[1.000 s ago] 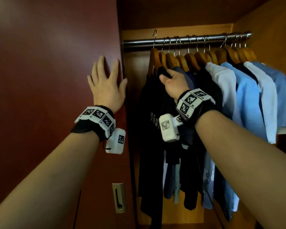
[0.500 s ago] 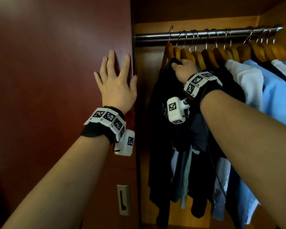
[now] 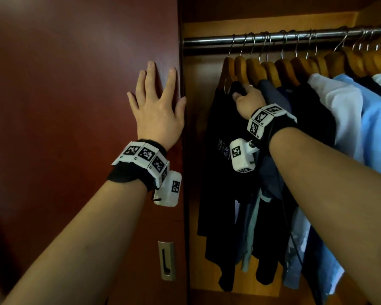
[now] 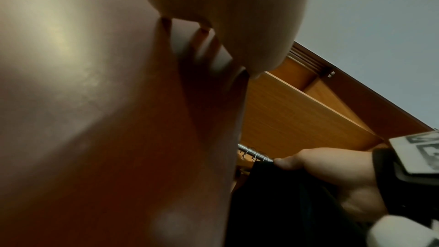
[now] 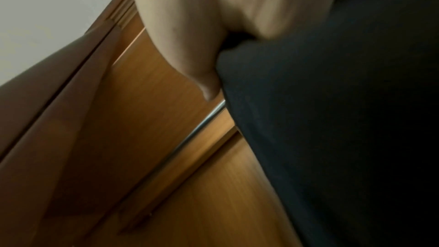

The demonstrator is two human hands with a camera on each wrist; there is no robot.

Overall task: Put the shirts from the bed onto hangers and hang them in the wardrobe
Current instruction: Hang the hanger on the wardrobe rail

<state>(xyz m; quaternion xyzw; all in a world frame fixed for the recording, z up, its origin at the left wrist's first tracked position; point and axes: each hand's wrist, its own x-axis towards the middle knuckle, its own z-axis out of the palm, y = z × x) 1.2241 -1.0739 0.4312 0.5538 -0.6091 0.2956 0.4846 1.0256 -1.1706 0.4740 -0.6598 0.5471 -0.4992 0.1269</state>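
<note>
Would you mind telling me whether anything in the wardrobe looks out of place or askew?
Nothing stands out. The shirts hang on wooden hangers along the rail. The right hand grips the black shirt at its shoulder; the left hand rests flat on the door.

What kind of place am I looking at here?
Most likely a bedroom wardrobe: a metal rail carries wooden hangers with shirts, beside a dark red sliding door.

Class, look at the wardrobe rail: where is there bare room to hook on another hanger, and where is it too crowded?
Free: the bare stretch of rail between the wardrobe door and the first hanger. Crowded: from there rightwards, wooden hangers and shirts pack tightly, where the right hand grips a black shirt.
</note>
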